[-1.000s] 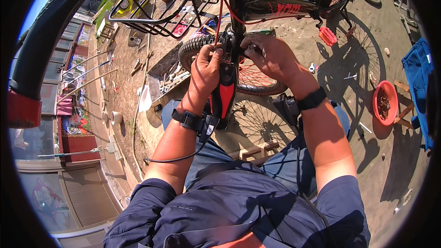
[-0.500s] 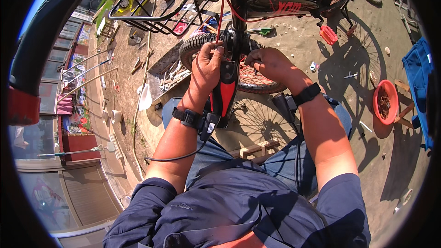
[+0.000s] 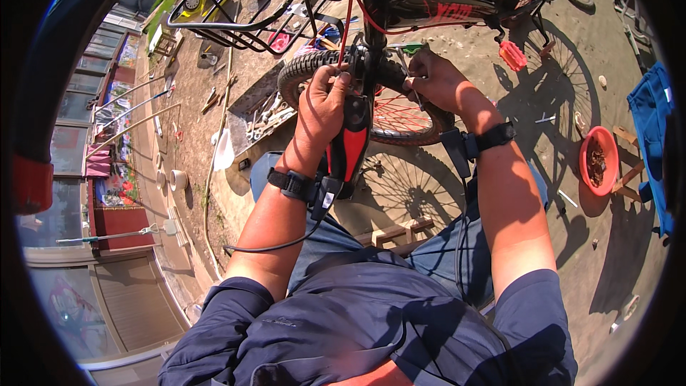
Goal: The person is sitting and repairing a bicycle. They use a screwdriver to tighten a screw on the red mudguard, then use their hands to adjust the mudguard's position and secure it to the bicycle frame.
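A bicycle with a black and red frame [image 3: 443, 8] stands in front of me. My left hand [image 3: 323, 104] is closed in a pinch at the lower end of a red cable [image 3: 345, 32], beside the fork and the front tire [image 3: 296, 75]. Just right of the fork, my right hand [image 3: 437, 82] is closed around a thin metal tool [image 3: 402, 59], whose exact kind is too small to make out. Below the fork hangs a black and red front mudguard [image 3: 350, 150], between my hands.
A black wire basket [image 3: 246, 28] juts out at the upper left. Behind my left hand lies a tray of tools [image 3: 268, 114]. On the right are a red basin [image 3: 599, 161] with small brown bits and a blue folding seat [image 3: 650, 136]. A wooden frame [image 3: 400, 232] lies between my legs.
My right hand has moved right and slightly up, away from the fork, and the thin metal tool in it now shows. My left hand keeps its pinch at the cable.
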Action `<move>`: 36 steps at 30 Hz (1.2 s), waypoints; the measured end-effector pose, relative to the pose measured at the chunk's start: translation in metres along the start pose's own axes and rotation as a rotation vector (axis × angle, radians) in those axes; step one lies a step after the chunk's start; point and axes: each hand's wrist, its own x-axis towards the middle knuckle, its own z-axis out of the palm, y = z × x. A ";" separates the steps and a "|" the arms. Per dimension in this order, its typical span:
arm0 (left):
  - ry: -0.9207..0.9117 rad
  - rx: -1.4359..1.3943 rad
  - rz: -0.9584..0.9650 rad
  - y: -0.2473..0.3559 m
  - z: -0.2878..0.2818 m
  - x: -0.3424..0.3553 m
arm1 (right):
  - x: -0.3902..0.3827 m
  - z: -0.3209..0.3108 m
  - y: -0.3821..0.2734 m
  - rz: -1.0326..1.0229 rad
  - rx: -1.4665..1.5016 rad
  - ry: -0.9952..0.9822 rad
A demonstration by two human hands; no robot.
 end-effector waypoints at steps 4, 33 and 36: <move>-0.004 -0.035 -0.008 -0.005 0.000 0.001 | 0.001 0.001 0.001 0.051 0.249 0.004; 0.002 -0.035 -0.004 -0.002 0.001 -0.001 | -0.019 0.010 -0.013 0.145 0.859 -0.189; 0.000 -0.048 -0.022 0.001 0.002 -0.002 | -0.017 0.011 -0.013 0.166 0.884 -0.201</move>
